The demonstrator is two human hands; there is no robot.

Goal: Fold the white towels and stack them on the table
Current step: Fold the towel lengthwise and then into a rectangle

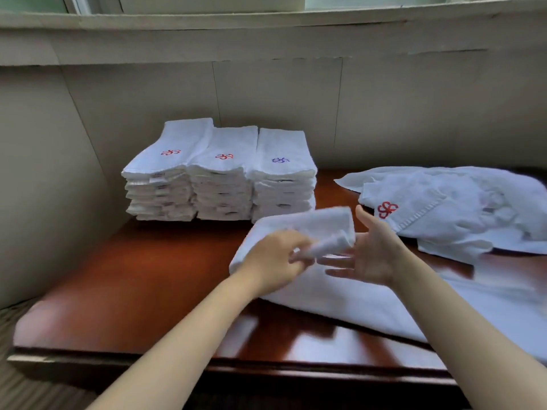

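Right now left hand (273, 261) pinches folded white towel (307, 229) edge; right hand (370, 255) spread wide beside it, fingers apart, above table (142, 279).

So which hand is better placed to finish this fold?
Left. The left hand pinches the turned-over end of the towel, so it can likely carry the fold across. The right hand is open beside that end, holding nothing.

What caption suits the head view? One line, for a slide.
Left hand pinches a fold of the white towel on the wooden table, right hand open beside it; three folded stacks behind.
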